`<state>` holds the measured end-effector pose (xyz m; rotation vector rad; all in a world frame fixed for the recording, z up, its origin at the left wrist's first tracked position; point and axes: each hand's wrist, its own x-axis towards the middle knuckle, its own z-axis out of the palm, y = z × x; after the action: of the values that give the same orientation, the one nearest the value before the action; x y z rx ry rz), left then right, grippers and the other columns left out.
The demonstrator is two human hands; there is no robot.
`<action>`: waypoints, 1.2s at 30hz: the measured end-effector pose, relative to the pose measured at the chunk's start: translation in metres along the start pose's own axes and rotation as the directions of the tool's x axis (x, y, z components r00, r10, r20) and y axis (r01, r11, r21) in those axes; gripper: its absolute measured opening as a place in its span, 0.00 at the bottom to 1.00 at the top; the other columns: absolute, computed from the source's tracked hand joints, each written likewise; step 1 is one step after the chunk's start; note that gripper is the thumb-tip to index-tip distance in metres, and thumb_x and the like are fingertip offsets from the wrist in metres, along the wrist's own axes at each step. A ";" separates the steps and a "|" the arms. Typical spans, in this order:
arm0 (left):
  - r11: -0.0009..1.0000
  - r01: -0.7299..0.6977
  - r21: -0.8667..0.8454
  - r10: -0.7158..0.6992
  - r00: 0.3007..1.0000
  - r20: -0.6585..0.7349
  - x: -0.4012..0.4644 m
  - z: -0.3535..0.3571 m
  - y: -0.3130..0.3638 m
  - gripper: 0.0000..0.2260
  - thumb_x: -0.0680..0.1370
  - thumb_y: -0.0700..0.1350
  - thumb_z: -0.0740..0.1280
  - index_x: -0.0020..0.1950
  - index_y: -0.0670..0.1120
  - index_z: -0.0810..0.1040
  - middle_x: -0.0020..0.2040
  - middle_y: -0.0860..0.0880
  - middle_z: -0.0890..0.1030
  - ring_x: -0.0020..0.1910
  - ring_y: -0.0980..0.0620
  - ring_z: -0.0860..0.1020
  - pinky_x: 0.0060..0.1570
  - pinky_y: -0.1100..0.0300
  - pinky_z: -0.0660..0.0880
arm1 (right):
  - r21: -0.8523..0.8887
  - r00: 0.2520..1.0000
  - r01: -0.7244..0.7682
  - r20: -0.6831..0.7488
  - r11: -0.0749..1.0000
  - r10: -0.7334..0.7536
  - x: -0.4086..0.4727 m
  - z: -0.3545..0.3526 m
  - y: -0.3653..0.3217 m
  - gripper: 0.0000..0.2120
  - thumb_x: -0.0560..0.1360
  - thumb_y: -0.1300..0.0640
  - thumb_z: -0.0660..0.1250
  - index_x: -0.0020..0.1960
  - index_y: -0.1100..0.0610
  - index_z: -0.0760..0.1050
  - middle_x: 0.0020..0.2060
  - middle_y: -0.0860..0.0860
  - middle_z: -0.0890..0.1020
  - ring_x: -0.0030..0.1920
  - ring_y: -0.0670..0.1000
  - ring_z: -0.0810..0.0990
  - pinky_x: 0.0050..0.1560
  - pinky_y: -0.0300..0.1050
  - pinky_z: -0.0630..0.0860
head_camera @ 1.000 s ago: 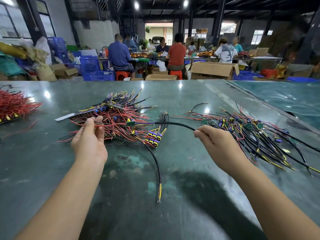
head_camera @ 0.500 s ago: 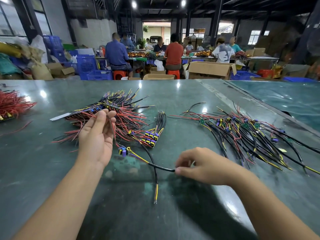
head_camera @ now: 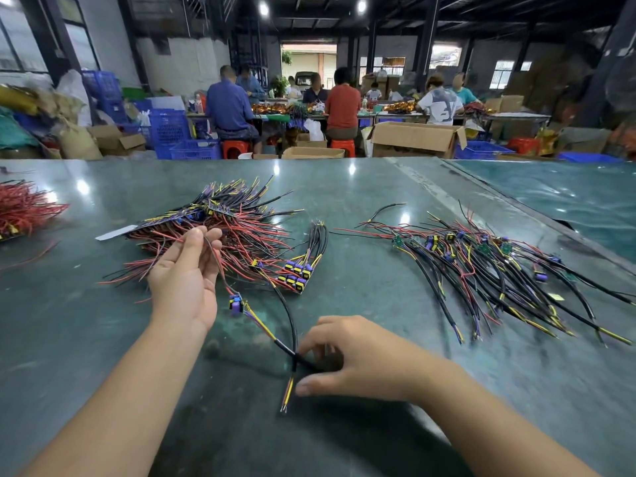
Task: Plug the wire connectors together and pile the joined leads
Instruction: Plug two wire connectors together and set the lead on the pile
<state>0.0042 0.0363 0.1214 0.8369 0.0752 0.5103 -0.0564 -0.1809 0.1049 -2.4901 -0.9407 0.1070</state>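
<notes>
Head cam only. Left hand (head_camera: 184,284) pinches thin red and black wires up at its fingertips; the purple connector (head_camera: 235,304) dangles off them beside the palm. Right hand (head_camera: 347,356) pinches the black lead (head_camera: 285,349) low on the green table (head_camera: 361,201), where it crosses a second one. Three wire heaps on the table, strands too tangled to count.

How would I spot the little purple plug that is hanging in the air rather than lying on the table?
Start at the big red-and-black wire pile in the middle of the green table. The left hand is raised in front of it, pinching thin wires. The purple connector dangles just right of that wrist, alone, while the other purple plugs lie clustered on the table.
</notes>
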 end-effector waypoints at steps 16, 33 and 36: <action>0.994 0.102 0.044 -0.109 0.971 0.212 -0.005 0.002 0.001 0.09 0.75 0.52 0.67 0.53 0.51 0.80 0.46 0.51 0.85 0.42 0.56 0.82 0.43 0.64 0.79 | 0.116 0.341 -0.304 -0.914 0.945 0.222 -0.008 -0.056 0.049 0.08 0.77 0.65 0.64 0.53 0.63 0.79 0.45 0.57 0.82 0.44 0.55 0.77 0.46 0.42 0.68; 0.262 -0.370 0.891 -0.169 0.892 0.420 -0.010 -0.010 -0.032 0.11 0.77 0.42 0.67 0.58 0.50 0.79 0.55 0.50 0.80 0.57 0.50 0.77 0.63 0.54 0.71 | 0.011 0.746 -0.430 -0.558 0.903 0.363 0.003 -0.025 0.047 0.12 0.75 0.59 0.64 0.57 0.55 0.79 0.56 0.53 0.77 0.59 0.55 0.74 0.61 0.46 0.69; 0.063 -0.468 0.882 -0.232 0.852 0.469 -0.010 -0.015 -0.039 0.19 0.77 0.42 0.64 0.67 0.54 0.74 0.59 0.51 0.71 0.63 0.49 0.68 0.68 0.57 0.63 | -0.007 0.858 -0.312 -0.432 0.950 0.278 0.009 -0.005 0.033 0.12 0.77 0.58 0.62 0.58 0.51 0.78 0.57 0.48 0.76 0.60 0.51 0.73 0.61 0.45 0.69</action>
<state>0.0076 0.0202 0.0817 2.4718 -0.1866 0.3036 -0.0286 -0.1990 0.0948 -2.5563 -0.3821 -0.3724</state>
